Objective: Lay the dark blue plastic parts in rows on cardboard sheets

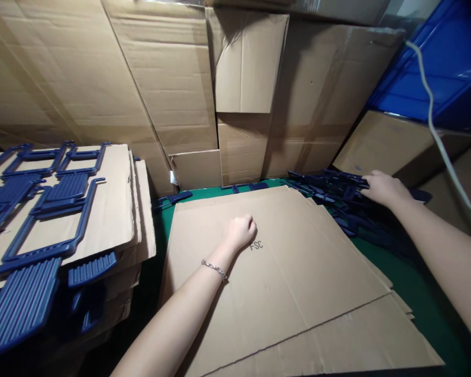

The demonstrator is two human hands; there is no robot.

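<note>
My left hand rests as a closed fist on a stack of flat cardboard sheets, beside the printed letters "FSC". Nothing shows sticking out of that fist. Farther right, my right hand reaches into a pile of dark blue plastic parts, its fingers curled on one at the near edge of the pile. Which piece it pinches is partly hidden by the dark tangle. On the left, blue plastic frames with ribbed plates lie in rows on another cardboard stack.
Large cardboard boxes form a wall behind the green work surface. At the upper right stand a blue bin and a hanging white cable. A few blue parts lie behind the middle stack.
</note>
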